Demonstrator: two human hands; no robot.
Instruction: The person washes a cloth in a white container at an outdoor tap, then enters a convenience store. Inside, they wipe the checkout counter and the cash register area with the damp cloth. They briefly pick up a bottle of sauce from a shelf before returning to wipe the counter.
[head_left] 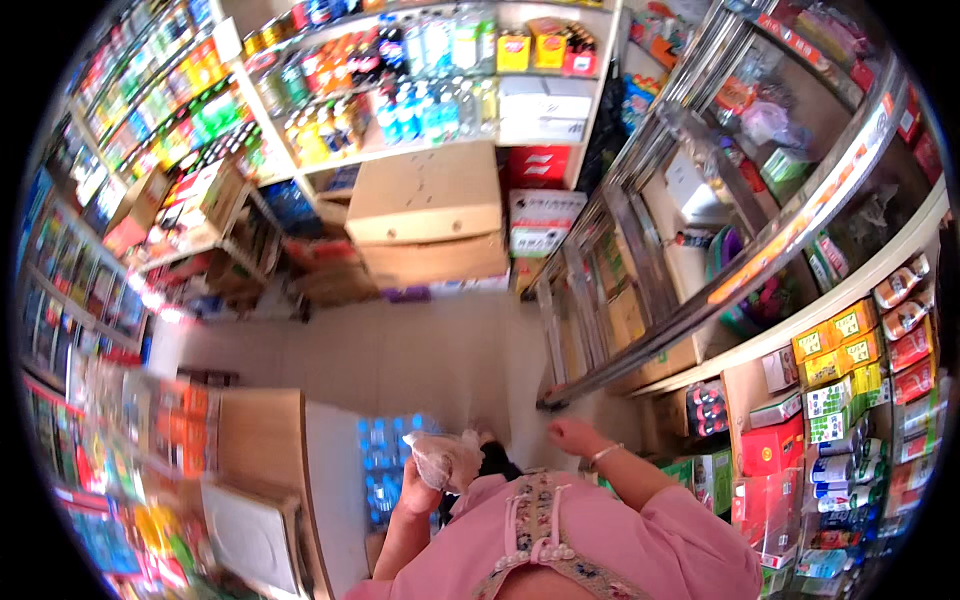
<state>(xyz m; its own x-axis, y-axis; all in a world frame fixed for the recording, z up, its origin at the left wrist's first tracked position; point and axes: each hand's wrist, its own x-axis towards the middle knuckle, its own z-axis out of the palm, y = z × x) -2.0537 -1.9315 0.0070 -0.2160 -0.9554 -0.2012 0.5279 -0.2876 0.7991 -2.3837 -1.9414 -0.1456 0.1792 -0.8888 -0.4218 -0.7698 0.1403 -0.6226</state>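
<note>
My left hand [415,492] is closed round a pale, crumpled bundle [445,460], which looks like a cloth or a thin bag; I cannot tell which. It is held in front of my pink top, above a pack of blue-capped water bottles [385,440] on the floor. Off to the right, my right hand [578,438] is loosely curled, with nothing visible in it. That hand is close to the foot of a leaning metal ladder [625,345] and touches nothing that I can see.
Drink shelves [430,110] line the far wall, with a large cardboard box [425,200] below them. On the left is a wooden counter [262,430]. Shelves of packaged goods [840,400] curve along the right. Pale floor [420,345] lies ahead.
</note>
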